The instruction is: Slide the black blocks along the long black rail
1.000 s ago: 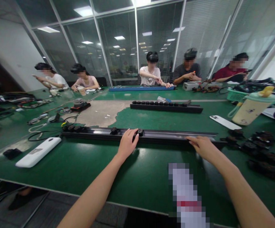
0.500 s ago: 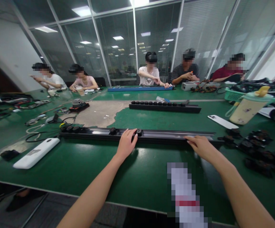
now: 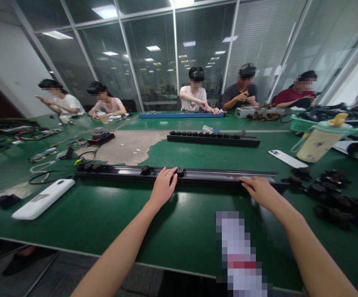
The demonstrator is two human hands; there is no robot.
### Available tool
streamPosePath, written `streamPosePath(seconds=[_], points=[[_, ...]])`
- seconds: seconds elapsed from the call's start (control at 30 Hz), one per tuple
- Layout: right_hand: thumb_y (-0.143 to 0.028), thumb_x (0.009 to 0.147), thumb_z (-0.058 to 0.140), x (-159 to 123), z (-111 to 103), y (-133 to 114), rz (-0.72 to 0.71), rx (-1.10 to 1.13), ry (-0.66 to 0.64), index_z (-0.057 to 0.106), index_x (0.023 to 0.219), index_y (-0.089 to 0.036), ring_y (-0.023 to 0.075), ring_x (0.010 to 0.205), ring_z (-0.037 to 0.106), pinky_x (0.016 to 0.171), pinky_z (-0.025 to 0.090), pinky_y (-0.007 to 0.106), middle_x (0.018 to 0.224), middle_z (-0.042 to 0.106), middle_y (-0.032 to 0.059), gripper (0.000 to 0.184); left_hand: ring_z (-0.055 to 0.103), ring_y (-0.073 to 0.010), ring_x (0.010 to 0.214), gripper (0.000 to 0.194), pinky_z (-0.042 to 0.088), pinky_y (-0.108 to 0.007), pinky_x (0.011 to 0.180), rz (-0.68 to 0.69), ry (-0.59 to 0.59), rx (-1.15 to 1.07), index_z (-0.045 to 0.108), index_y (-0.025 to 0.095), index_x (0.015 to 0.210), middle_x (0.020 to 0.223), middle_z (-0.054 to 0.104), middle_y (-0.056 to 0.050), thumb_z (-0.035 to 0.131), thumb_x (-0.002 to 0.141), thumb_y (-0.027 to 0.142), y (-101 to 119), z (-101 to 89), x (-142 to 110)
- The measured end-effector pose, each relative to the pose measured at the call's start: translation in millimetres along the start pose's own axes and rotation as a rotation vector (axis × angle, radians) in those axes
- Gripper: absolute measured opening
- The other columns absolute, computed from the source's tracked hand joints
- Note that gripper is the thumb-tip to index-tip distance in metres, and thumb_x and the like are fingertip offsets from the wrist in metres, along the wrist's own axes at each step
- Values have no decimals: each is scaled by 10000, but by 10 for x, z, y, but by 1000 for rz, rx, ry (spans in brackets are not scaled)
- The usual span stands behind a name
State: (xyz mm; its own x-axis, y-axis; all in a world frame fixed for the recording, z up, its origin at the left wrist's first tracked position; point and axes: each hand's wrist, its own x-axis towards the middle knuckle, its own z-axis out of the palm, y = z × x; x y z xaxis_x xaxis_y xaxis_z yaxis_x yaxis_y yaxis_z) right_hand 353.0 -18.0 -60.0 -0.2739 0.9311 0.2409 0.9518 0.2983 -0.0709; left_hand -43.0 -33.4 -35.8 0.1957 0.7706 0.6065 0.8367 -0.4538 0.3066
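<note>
A long black power strip housing (image 3: 216,175) with an open channel lies across the table in front of me. My left hand (image 3: 164,183) is closed over its near side around the middle, fingers on top and thumb at the front, touching or right beside a black socket module (image 3: 180,172). A second module (image 3: 145,169) sits in the channel further left, and several more modules (image 3: 88,166) are at the left end. Toward the right end, my right hand (image 3: 256,189) pinches the housing's near edge between thumb and fingers. The undersides of both hands are hidden.
Loose black modules (image 3: 330,185) are heaped at right, near a white phone (image 3: 287,159) and a cream cup (image 3: 319,142). A white power bank-like object (image 3: 44,199) lies left. Another filled black strip (image 3: 212,140) lies beyond. Several co-workers sit across the table.
The whole view has shifted slightly, with things now a little further left. Both hands keep their places on the housing, and the modules look unmoved along it.
</note>
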Motion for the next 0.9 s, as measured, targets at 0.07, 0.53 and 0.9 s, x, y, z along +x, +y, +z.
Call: streamPosePath(seconds=[0.07, 0.53, 0.9], points=[[-261, 1018, 426, -3, 0, -1, -2, 7, 5, 715, 1345, -184, 275, 866, 660, 882, 482, 397, 914, 719, 137, 443, 666, -230, 1212, 377, 420, -513, 1199, -1, -1, -4, 659, 181, 1302, 1293, 724, -101, 411, 1047, 307, 9, -6, -1], [-275, 1012, 425, -25, -46, -57, -5, 32, 36, 730, 1305, -186, 267, 860, 649, 879, 486, 390, 918, 720, 132, 432, 641, -251, 1255, 393, 493, -464, 1121, -53, -35, -99, 643, 174, 1341, 1323, 699, -128, 441, 1041, 327, 19, -33, -14], [-263, 1012, 430, -9, -58, -53, -6, 28, 6, 724, 1326, -172, 271, 832, 650, 863, 489, 394, 907, 722, 140, 440, 643, -252, 1247, 391, 483, -460, 1126, -31, -43, -88, 643, 173, 1344, 1322, 697, -131, 461, 1029, 317, 45, -35, -14]])
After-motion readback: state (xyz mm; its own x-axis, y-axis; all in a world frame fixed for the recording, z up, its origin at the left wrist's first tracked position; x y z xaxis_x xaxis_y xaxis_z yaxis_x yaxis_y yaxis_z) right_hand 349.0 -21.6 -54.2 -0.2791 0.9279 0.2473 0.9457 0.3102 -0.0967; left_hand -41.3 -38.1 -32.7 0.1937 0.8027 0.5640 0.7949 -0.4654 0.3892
